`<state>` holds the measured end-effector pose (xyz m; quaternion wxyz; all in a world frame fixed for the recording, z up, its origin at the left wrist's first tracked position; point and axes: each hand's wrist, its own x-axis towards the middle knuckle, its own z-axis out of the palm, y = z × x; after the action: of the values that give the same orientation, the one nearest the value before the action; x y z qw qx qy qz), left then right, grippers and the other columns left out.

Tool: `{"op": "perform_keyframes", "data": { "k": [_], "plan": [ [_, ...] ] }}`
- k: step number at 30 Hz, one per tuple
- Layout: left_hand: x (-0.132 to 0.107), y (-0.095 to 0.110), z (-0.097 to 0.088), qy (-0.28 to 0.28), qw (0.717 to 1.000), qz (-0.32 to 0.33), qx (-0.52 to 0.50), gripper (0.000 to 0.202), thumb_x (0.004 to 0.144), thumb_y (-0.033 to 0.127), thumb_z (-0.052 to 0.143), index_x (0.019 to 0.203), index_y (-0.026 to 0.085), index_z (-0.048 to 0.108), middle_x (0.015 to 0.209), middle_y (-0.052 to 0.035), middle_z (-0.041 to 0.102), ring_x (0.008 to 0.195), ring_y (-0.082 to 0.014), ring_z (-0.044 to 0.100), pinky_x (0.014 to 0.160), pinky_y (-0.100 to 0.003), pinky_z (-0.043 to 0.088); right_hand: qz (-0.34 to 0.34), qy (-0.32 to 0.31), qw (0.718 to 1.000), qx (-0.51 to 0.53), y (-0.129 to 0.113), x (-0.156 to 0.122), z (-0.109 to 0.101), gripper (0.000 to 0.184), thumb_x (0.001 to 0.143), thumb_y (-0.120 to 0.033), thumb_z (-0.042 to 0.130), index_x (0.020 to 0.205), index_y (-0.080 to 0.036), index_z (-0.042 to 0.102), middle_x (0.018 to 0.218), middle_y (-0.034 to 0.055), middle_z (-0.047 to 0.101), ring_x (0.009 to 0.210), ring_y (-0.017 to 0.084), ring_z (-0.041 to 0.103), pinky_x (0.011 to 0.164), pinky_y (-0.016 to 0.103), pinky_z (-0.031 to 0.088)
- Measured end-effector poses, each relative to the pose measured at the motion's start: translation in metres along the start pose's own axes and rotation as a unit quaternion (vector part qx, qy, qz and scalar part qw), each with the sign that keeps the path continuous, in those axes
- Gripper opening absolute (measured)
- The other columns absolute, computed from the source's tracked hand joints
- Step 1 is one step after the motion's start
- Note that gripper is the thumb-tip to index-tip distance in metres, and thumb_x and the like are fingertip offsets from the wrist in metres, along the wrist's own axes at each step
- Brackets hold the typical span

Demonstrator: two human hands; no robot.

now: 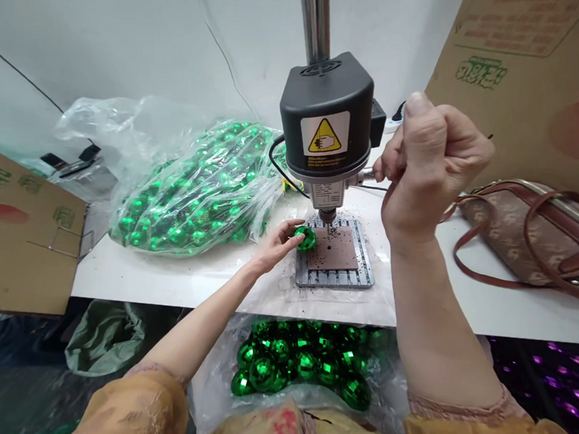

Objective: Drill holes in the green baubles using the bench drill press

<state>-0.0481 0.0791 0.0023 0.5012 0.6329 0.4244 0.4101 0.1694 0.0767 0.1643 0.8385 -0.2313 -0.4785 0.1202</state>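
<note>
My left hand (278, 244) holds a shiny green faceted ball (306, 238) in its fingertips, at the left edge of a brown board (344, 251). The board lies on the slotted metal base (365, 276) of a small drill press (325, 113), just below its chuck (326, 214). Dark crumbs are scattered on the board around a hole. My right hand (431, 161) is raised at the press's right side, its fist closed round the feed handle. Most of that handle is hidden by the fingers.
A clear plastic bag of green balls (195, 196) lies on the white table (129, 278) at left. More green balls (308, 365) sit in plastic below the table's front edge. Cardboard boxes (26, 256) flank both sides. A patterned handbag (534, 229) rests at right, purple balls (552, 381) below.
</note>
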Motion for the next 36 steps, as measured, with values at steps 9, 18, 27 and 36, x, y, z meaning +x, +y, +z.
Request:
{"op": "perform_keyframes", "data": {
  "k": [9, 18, 27, 36],
  "plan": [
    [0.011, -0.007, 0.023, -0.008, 0.998, 0.016, 0.052, 0.058, 0.078, 0.058, 0.078, 0.118, 0.018, 0.061, 0.112, -0.0085, 0.069, 0.094, -0.0197, 0.066, 0.082, -0.033, 0.051, 0.001, -0.024, 1.0, -0.005, 0.002, -0.001, -0.003, 0.052, 0.092, -0.053, 0.055, 0.058, -0.021, 0.03, 0.048, -0.0073, 0.03, 0.04, 0.002, 0.027, 0.044, 0.025, 0.026],
    [0.018, -0.003, 0.039, 0.006, 0.987, 0.073, 0.146, 0.053, 0.074, 0.05, 0.083, 0.116, 0.02, 0.068, 0.112, -0.0082, 0.072, 0.101, -0.0241, 0.065, 0.091, -0.038, 0.051, 0.014, -0.035, 0.997, -0.07, 0.003, -0.004, -0.005, 0.054, 0.095, -0.06, 0.046, 0.062, -0.022, 0.026, 0.053, -0.0044, 0.029, 0.046, 0.004, 0.03, 0.047, 0.026, 0.029],
    [0.011, -0.005, 0.059, -0.007, 0.997, 0.05, 0.065, 0.065, 0.073, 0.054, 0.085, 0.124, 0.019, 0.063, 0.116, -0.011, 0.073, 0.107, -0.0292, 0.069, 0.1, -0.047, 0.053, -0.003, -0.03, 1.0, -0.005, 0.0, -0.003, -0.004, 0.051, 0.094, -0.051, 0.052, 0.06, -0.021, 0.029, 0.051, -0.0061, 0.028, 0.042, 0.002, 0.027, 0.045, 0.023, 0.027],
    [0.011, -0.01, 0.058, -0.008, 0.996, 0.058, 0.069, 0.065, 0.075, 0.053, 0.084, 0.126, 0.018, 0.061, 0.119, -0.0123, 0.072, 0.11, -0.0295, 0.069, 0.1, -0.047, 0.054, -0.019, 0.002, 1.0, 0.003, 0.001, -0.022, -0.013, 0.054, 0.095, -0.037, 0.058, 0.055, -0.02, 0.026, 0.049, -0.0047, 0.022, 0.042, 0.005, 0.027, 0.044, 0.028, 0.025]
  ]
}}
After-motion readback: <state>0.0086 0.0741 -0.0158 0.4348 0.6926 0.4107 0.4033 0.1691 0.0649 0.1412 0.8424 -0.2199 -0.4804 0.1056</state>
